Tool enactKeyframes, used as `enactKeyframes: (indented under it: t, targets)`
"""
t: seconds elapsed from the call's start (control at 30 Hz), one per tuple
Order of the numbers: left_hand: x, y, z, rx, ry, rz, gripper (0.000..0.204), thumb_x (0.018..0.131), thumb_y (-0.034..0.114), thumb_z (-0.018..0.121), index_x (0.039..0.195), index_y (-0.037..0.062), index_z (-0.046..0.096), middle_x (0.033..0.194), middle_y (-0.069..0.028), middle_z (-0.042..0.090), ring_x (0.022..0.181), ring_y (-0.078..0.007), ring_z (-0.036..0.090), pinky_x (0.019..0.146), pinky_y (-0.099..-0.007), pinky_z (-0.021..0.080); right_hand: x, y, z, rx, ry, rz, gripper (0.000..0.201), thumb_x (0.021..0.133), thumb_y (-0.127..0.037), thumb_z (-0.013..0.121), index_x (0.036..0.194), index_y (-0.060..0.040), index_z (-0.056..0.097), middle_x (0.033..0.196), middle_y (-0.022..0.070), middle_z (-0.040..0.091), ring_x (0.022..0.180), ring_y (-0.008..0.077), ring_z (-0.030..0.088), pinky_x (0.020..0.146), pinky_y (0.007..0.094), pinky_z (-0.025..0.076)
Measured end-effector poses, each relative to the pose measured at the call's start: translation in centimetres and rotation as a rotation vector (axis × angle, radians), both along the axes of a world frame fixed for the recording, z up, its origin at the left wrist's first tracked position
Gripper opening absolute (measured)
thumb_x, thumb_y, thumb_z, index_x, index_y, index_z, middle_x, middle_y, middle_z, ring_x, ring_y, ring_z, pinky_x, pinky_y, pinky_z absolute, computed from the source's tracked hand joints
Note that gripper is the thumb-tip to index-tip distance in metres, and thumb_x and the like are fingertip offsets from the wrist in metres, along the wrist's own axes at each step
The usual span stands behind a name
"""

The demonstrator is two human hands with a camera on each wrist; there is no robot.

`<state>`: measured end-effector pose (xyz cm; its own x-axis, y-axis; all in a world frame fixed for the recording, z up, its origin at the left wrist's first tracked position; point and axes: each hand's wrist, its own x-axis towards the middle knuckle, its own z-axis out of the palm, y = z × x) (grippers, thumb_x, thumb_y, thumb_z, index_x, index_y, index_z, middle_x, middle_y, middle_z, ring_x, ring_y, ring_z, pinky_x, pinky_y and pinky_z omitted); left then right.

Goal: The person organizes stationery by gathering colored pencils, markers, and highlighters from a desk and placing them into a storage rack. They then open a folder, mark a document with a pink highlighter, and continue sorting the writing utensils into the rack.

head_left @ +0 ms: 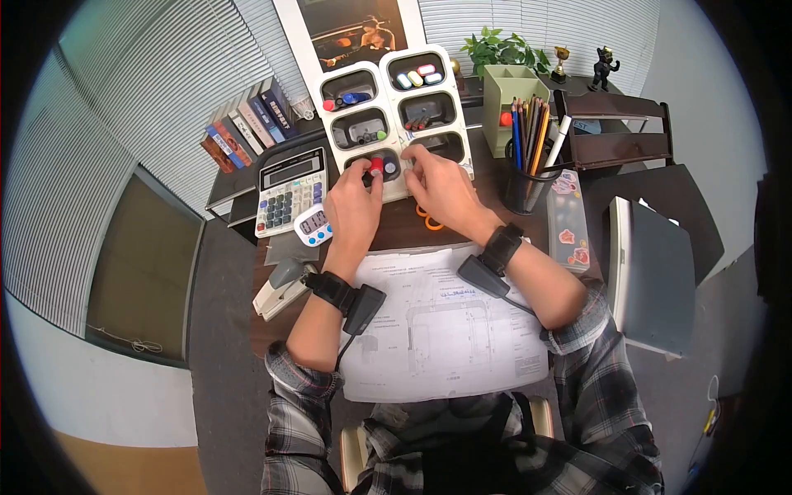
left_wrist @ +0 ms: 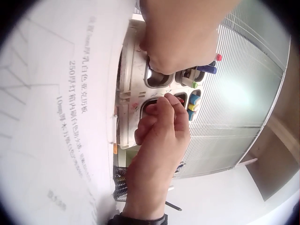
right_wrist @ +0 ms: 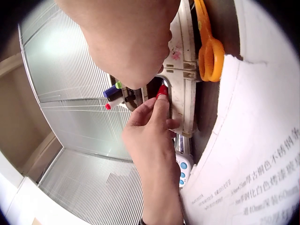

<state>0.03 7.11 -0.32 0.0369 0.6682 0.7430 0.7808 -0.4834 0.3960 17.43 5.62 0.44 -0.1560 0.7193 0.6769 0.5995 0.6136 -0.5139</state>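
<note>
A white organizer (head_left: pixel 396 124) with six compartments stands tilted at the back of the desk. At its lower left compartment, my left hand (head_left: pixel 355 206) pinches a small red object (head_left: pixel 377 167) between thumb and fingertips; the red object (right_wrist: pixel 162 90) also shows in the right wrist view. My right hand (head_left: pixel 450 194) is over the lower right compartment, fingers loosely bent, with nothing visible in them. In the left wrist view my right hand (left_wrist: pixel 161 136) has its thumb and forefinger close together. Capsule-shaped coloured pieces (head_left: pixel 419 77) lie in the top right compartment.
Left of the organizer are a calculator (head_left: pixel 290 194), a small timer (head_left: pixel 313 225) and a stapler (head_left: pixel 283 289). Orange-handled scissors (head_left: pixel 427 218) lie below it. Printed sheets (head_left: pixel 445 330) cover the desk front. At right stand a pencil holder (head_left: pixel 528 186) and a stickered box (head_left: pixel 568 223).
</note>
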Motion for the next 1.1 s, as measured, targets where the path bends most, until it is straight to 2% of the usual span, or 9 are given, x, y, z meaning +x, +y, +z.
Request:
enactKeyframes:
  t: [0.17, 0.47, 0.7, 0.9, 0.93, 1.0, 1.1]
  targets:
    - [-0.37, 0.07, 0.03, 0.071, 0.087, 0.051, 0.025, 0.087, 0.025, 0.072, 0.095, 0.0012, 0.071, 0.083, -0.018, 0.071, 0.068, -0.0344, 0.068, 0.061, -0.0425, 0.051, -0.01, -0.06, -0.01, 0.0, -0.003, 0.005, 0.022, 0.091, -0.007, 0.06, 0.112, -0.0025, 0.057, 0.074, 0.0144, 0.064, 0.068, 0.0325, 0.066, 0.062, 0.0416, 0.052]
    - [-0.41, -0.2, 0.27, 0.007, 0.084, 0.07, 0.023, 0.094, 0.022, 0.064, 0.09, 0.0014, 0.072, 0.077, -0.022, 0.067, 0.069, -0.0406, 0.065, 0.061, -0.0465, 0.05, -0.03, -0.09, -0.06, -0.001, 0.001, 0.017, 0.022, 0.091, -0.008, 0.06, 0.112, -0.002, 0.056, 0.073, 0.0146, 0.064, 0.067, 0.0333, 0.065, 0.062, 0.0419, 0.051]
    - [-0.32, -0.05, 0.06, -0.011, 0.074, 0.046, 0.023, 0.094, 0.022, 0.064, 0.09, 0.001, 0.072, 0.075, -0.0225, 0.067, 0.068, -0.0405, 0.065, 0.06, -0.0458, 0.05, -0.06, -0.25, 0.04, -0.009, 0.006, 0.025, 0.022, 0.091, -0.008, 0.06, 0.112, -0.0018, 0.056, 0.07, 0.0148, 0.063, 0.065, 0.0343, 0.064, 0.061, 0.0417, 0.05]
    - [-0.22, -0.09, 0.16, -0.071, 0.047, 0.003, 0.029, 0.091, 0.03, 0.069, 0.09, 0.0013, 0.073, 0.073, -0.0229, 0.067, 0.068, -0.0393, 0.067, 0.061, -0.0456, 0.05, -0.05, 0.01, -0.26, -0.013, 0.001, 0.023, 0.022, 0.091, -0.009, 0.06, 0.112, -0.0023, 0.056, 0.071, 0.0156, 0.064, 0.068, 0.0354, 0.065, 0.061, 0.0422, 0.05]
    - [-0.15, -0.12, 0.2, -0.085, 0.08, 0.048, 0.03, 0.09, 0.032, 0.069, 0.09, 0.0017, 0.073, 0.073, -0.0225, 0.067, 0.068, -0.039, 0.067, 0.061, -0.0452, 0.051, -0.05, -0.08, -0.12, -0.013, 0.001, 0.023, 0.022, 0.091, -0.009, 0.06, 0.112, -0.0023, 0.056, 0.071, 0.0156, 0.064, 0.068, 0.0354, 0.065, 0.061, 0.0422, 0.05]
    - [-0.02, -0.18, 0.28, -0.1, 0.114, 0.094, 0.032, 0.09, 0.034, 0.07, 0.09, 0.0021, 0.073, 0.073, -0.0221, 0.068, 0.069, -0.0387, 0.068, 0.062, -0.0449, 0.052, -0.02, -0.27, 0.14, -0.07, -0.018, 0.015, 0.02, 0.09, -0.01, 0.059, 0.109, -0.0027, 0.056, 0.079, 0.0184, 0.067, 0.076, 0.039, 0.067, 0.068, 0.0472, 0.052]
    - [0.01, -0.06, 0.33, -0.11, 0.137, 0.119, 0.031, 0.09, 0.034, 0.068, 0.091, 0.0025, 0.073, 0.075, -0.0214, 0.069, 0.069, -0.0384, 0.068, 0.062, -0.0446, 0.052, -0.1, -0.03, -0.33, -0.011, -0.005, 0.017, 0.022, 0.09, -0.008, 0.06, 0.111, -0.0025, 0.057, 0.072, 0.0158, 0.065, 0.068, 0.0357, 0.066, 0.063, 0.0423, 0.051]
